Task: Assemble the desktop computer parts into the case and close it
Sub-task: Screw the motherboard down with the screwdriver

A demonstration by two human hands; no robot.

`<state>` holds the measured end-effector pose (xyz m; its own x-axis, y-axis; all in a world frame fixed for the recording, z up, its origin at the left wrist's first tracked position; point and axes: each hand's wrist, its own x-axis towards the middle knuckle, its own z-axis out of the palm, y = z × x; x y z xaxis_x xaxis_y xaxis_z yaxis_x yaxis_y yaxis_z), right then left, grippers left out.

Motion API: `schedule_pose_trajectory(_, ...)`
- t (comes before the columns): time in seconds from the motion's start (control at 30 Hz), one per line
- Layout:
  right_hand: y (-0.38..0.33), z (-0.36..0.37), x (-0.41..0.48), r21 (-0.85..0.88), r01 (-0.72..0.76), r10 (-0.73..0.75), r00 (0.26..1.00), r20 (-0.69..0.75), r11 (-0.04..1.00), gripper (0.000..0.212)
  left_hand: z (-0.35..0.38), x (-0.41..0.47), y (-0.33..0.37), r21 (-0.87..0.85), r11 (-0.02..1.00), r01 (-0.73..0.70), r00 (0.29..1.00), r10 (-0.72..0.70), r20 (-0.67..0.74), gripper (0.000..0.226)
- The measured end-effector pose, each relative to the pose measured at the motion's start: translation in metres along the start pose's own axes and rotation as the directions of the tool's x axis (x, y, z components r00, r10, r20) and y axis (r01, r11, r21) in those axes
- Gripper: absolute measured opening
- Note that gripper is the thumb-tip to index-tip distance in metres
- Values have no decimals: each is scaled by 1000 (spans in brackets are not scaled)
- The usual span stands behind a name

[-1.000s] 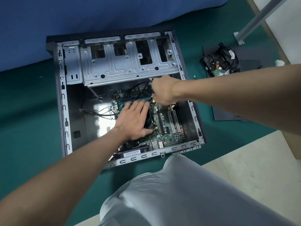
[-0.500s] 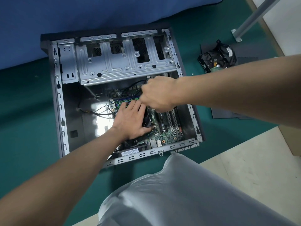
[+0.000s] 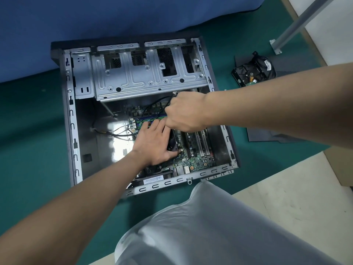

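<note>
The open computer case [image 3: 70, 131] lies on its side on a green mat, with the motherboard [image 3: 198, 161] inside and the metal drive cage [image 3: 133, 81] at its far end. My left hand [image 3: 154, 142] rests flat, fingers straight, on the black cooler fan [image 3: 172, 144]. My right hand [image 3: 185, 113] is curled into a fist just above the memory slots. A black cable [image 3: 152, 105] runs up into that fist. What lies under the fist is hidden.
A hard drive with cables [image 3: 250, 73] sits on the mat to the right of the case. The dark side panel [image 3: 267, 136] lies under my right forearm. A metal leg [image 3: 298, 23] stands at the far right, and blue cloth [image 3: 76, 25] lies behind the case.
My right hand has shifted a little left and toward me over the motherboard, curling tighter into a fist. My left hand has stayed on the fan.
</note>
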<state>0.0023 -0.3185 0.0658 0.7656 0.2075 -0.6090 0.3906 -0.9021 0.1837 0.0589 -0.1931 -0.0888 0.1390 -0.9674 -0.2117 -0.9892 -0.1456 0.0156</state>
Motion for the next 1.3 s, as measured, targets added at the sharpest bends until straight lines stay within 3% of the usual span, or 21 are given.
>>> schedule_pose_trajectory(0.07,-3,2,1,129,-110,106,994,39,986,12,0,0,0,-2,1000,2,1000,-2,2,97)
schedule_pose_trajectory(0.1,-5,2,3,282,-252,237,968,87,926,9,0,0,0,-1,1000,4,1000,-4,-2,98)
schedule_pose_trajectory(0.17,-2,3,6,572,-543,477,834,278,615,13,0,0,1,-4,1000,9,1000,-9,0,101)
schedule_pose_trajectory(0.2,0,5,7,648,-615,519,770,371,450,16,0,0,1,-6,1000,10,1000,-10,10,102)
schedule_pose_trajectory(0.27,1,10,6,696,-643,526,732,434,319,13,-1,0,0,-8,1000,10,1000,-10,18,105)
schedule_pose_trajectory(0.37,-3,16,0,711,-612,521,755,397,345,22,-1,-1,-1,-16,1000,15,1000,-15,7,106)
schedule_pose_trajectory(0.6,-9,42,-37,799,-411,584,806,94,439,20,0,-1,-1,-24,999,22,1000,-22,0,107)
schedule_pose_trajectory(0.9,-36,75,-44,893,-333,598,796,94,303,25,0,-1,0,-27,999,30,1000,-30,-7,106)
schedule_pose_trajectory(1.3,-37,83,-42,889,-339,598,796,96,307,27,1,-1,0,-24,999,39,999,-39,-10,107)
